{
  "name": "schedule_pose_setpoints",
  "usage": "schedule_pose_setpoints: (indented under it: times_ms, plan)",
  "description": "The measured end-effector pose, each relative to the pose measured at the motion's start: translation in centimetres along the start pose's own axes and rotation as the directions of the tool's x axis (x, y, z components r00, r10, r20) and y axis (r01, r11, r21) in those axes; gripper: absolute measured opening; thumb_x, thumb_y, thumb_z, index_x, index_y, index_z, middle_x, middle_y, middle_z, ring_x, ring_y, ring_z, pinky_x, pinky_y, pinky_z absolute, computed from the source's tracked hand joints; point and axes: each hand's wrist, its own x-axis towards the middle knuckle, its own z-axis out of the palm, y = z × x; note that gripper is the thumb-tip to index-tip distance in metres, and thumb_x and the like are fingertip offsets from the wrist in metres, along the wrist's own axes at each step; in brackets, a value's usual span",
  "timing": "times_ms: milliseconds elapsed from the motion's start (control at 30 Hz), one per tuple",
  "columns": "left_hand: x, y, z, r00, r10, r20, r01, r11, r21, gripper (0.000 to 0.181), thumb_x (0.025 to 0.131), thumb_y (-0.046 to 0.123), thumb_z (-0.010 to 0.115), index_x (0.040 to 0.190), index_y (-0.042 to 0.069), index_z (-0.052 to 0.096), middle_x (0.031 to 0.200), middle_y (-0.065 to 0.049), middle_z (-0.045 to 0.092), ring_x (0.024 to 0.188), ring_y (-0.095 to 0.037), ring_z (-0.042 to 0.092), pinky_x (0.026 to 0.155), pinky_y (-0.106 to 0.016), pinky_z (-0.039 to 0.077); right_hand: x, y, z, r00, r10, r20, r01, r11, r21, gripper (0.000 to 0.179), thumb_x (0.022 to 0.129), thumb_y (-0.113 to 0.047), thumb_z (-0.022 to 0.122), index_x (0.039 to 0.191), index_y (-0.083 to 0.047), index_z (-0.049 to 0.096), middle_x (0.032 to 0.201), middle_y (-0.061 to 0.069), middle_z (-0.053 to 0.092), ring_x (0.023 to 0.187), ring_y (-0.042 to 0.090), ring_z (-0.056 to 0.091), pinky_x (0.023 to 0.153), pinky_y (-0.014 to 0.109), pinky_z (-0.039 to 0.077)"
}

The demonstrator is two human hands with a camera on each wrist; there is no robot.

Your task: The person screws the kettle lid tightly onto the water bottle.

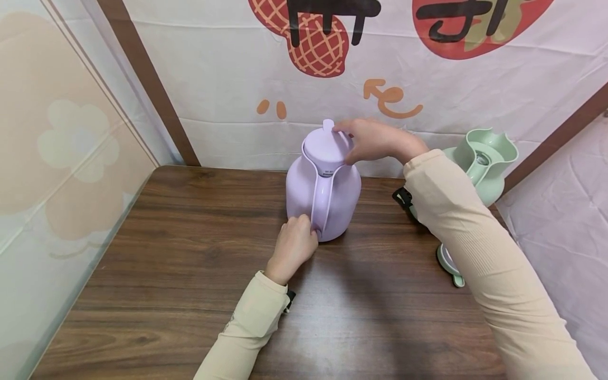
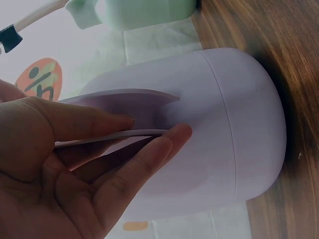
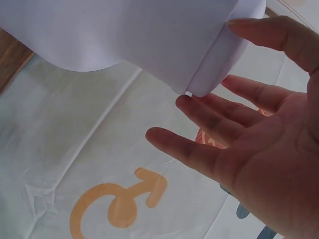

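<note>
A lavender thermos jug stands upright at the back middle of the table, its handle facing me. My left hand grips the lower part of that handle; in the left wrist view, its thumb and fingers lie on either side of the handle's edge. On the jug's mouth sits a lavender lid with a small tab. My right hand holds this lid by its right side. In the right wrist view, the thumb and some fingertips touch the lid's rim.
A light green jug without its lid stands at the back right, partly behind my right sleeve. A green lid lies on the wooden table below it, half hidden by the forearm. A printed cloth wall rises behind the table.
</note>
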Motion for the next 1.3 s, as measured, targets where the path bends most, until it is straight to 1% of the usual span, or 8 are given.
schedule_pose_setpoints:
  times_ms: [200,433,633,733,900,1100,1200,1300]
  plan:
    - [0.0,0.07,-0.04,1.0,-0.004,0.007,0.004,1.0,0.001,0.014,0.073,-0.002,0.058,0.06,-0.002,0.053,0.061,-0.02,0.057,0.056,-0.039,0.057,0.054,-0.047,0.044,0.24,0.12,0.01,1.0,-0.014,0.017,0.014,1.0,0.004,0.073,0.073,-0.009,0.062,0.139,-0.001,0.032,0.135,0.019,0.04,0.113,0.029,0.04,0.095,0.04,0.031]
    - [-0.07,0.03,-0.03,1.0,-0.005,0.004,0.005,1.0,0.005,0.014,0.074,-0.002,0.058,0.061,-0.002,0.053,0.061,-0.02,0.057,0.057,-0.04,0.058,0.054,-0.047,0.044,0.32,0.22,0.08,1.0,-0.011,0.021,0.01,1.0,0.02,0.072,0.075,-0.01,0.063,0.139,0.0,0.032,0.138,0.019,0.037,0.117,0.029,0.039,0.097,0.041,0.03]
    - [-0.04,0.02,-0.03,1.0,-0.004,0.005,0.004,1.0,0.004,0.014,0.074,-0.002,0.059,0.061,-0.002,0.053,0.061,-0.02,0.057,0.057,-0.039,0.058,0.054,-0.047,0.044,0.22,0.18,0.11,1.0,-0.007,0.008,0.007,1.0,0.028,0.07,0.074,-0.01,0.064,0.137,0.003,0.035,0.135,0.019,0.04,0.115,0.029,0.04,0.097,0.041,0.03]
    - [-0.04,0.01,-0.03,1.0,0.002,0.003,-0.002,1.0,0.006,0.014,0.073,-0.002,0.059,0.06,-0.002,0.053,0.061,-0.02,0.057,0.056,-0.039,0.057,0.054,-0.047,0.044,0.11,0.2,0.14,1.0,-0.015,-0.008,0.015,0.999,0.033,0.067,0.073,-0.009,0.063,0.134,0.005,0.038,0.13,0.02,0.044,0.112,0.029,0.042,0.096,0.04,0.031]
    - [-0.05,-0.02,-0.04,1.0,0.002,0.01,-0.002,1.0,0.007,0.014,0.073,-0.002,0.058,0.06,-0.002,0.053,0.06,-0.019,0.056,0.055,-0.038,0.057,0.054,-0.047,0.044,-0.14,0.22,0.24,0.998,-0.038,-0.045,0.039,0.999,0.016,0.059,0.072,-0.007,0.062,0.127,0.006,0.045,0.115,0.02,0.052,0.101,0.028,0.046,0.089,0.039,0.035]
    - [-0.07,0.03,-0.1,1.0,-0.011,0.016,0.011,1.0,0.006,0.014,0.074,-0.002,0.058,0.06,-0.002,0.053,0.061,-0.02,0.057,0.057,-0.039,0.057,0.055,-0.047,0.044,-0.34,0.1,0.26,0.998,-0.03,-0.061,0.029,1.0,-0.011,0.048,0.072,-0.008,0.062,0.118,0.003,0.053,0.098,0.015,0.053,0.088,0.026,0.046,0.077,0.035,0.036]
    - [-0.07,0.07,-0.14,1.0,-0.015,0.015,0.015,1.0,0.002,0.014,0.074,-0.002,0.058,0.06,-0.002,0.053,0.062,-0.02,0.057,0.057,-0.039,0.057,0.054,-0.047,0.044,-0.44,-0.06,0.19,0.998,-0.024,-0.064,0.023,1.0,-0.022,0.042,0.072,-0.009,0.063,0.111,0.003,0.055,0.093,0.014,0.053,0.084,0.026,0.046,0.073,0.035,0.036]
    - [-0.06,0.11,-0.19,1.0,-0.012,0.012,0.012,1.0,0.0,0.014,0.073,-0.002,0.057,0.06,-0.002,0.053,0.061,-0.02,0.057,0.056,-0.039,0.057,0.054,-0.047,0.044,-0.54,-0.19,0.12,0.998,-0.019,-0.064,0.017,0.999,-0.034,0.038,0.074,-0.01,0.064,0.108,0.003,0.056,0.091,0.014,0.053,0.082,0.026,0.047,0.072,0.035,0.037]
